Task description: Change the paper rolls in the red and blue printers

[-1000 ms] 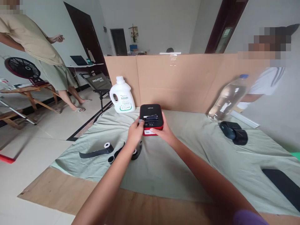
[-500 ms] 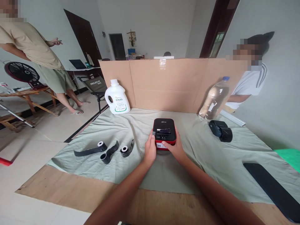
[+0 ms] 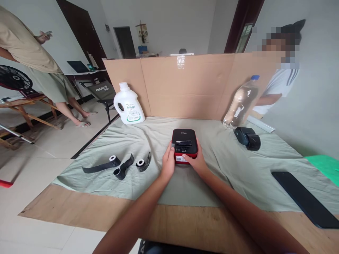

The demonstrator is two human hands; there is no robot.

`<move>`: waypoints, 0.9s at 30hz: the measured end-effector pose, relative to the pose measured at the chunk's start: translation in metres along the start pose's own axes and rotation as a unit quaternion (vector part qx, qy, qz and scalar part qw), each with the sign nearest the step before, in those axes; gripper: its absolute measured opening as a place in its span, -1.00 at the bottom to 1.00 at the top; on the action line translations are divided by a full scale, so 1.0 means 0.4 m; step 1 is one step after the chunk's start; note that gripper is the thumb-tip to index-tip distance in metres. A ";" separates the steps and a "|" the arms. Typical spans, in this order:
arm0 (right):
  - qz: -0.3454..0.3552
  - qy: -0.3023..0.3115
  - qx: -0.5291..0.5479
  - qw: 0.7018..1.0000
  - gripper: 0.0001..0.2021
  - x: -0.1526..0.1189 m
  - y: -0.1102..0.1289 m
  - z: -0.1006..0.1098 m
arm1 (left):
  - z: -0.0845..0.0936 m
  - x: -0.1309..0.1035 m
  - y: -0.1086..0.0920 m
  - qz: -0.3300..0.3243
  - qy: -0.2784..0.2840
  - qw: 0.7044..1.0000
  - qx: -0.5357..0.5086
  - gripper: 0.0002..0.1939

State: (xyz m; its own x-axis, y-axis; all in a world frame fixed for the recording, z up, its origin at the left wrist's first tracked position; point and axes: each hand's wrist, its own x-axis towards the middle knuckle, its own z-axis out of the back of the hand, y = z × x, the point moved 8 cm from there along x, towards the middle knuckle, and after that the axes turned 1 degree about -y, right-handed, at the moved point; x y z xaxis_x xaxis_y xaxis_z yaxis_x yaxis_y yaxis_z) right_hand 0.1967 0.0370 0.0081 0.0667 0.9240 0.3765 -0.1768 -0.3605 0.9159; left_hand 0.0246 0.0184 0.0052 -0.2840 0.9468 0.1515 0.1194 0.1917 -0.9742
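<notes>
My left hand [image 3: 168,160] and my right hand [image 3: 197,160] grip a small black-and-red box [image 3: 184,137] from its two sides. Its top is black with pale lettering, and a dark glossy strip lies or is printed across the middle; I cannot tell which. A white label with a printed code shows on the red front side, where my right thumb rests. My left thumb lies along the near left corner. The box is on or just above the green cloth [image 3: 159,137]. Both hands' undersides and some fingers are hidden.
Several black strip rolls [image 3: 119,171] lie left. A white detergent jug [image 3: 129,107] and clear plastic bottle [image 3: 241,102] stand before a cardboard panel [image 3: 182,91]. Right are a dark device [image 3: 247,138] and a flat black slab [image 3: 304,199]. Two people stand beyond the table.
The camera view has tilted slightly, so the scene sits a little higher and further left. Both hands keep the same hold on the box.
</notes>
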 end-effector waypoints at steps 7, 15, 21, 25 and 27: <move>-0.045 -0.008 0.015 0.999 -0.01 -0.028 -0.011 -0.002 | 0.020 -0.011 -0.011 -0.012 0.001 1.000 0.015 -0.52; -0.025 -0.010 0.013 1.000 -0.03 -0.025 -0.006 0.000 | 0.021 -0.010 -0.020 -0.061 0.016 0.997 0.042 -0.51; -0.021 -0.010 0.008 1.000 -0.01 -0.025 -0.003 0.000 | 0.025 -0.014 -0.038 -0.106 0.016 0.992 0.069 -0.53; -0.022 -0.008 0.007 1.000 -0.03 -0.027 0.003 0.001 | 0.029 -0.012 -0.032 -0.107 0.010 0.992 0.066 -0.52; -0.018 -0.008 0.005 1.000 -0.03 -0.027 0.006 0.001 | 0.032 -0.009 -0.025 -0.095 0.002 0.994 0.054 -0.49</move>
State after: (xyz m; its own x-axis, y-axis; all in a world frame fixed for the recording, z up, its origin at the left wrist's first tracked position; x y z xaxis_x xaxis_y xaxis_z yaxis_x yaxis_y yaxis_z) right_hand 0.1960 0.0263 0.0064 0.0876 0.9344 0.3453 -0.1645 -0.3283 0.9301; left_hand 0.0122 0.0098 0.0121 -0.2878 0.8969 0.3358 -0.0393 0.3393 -0.9399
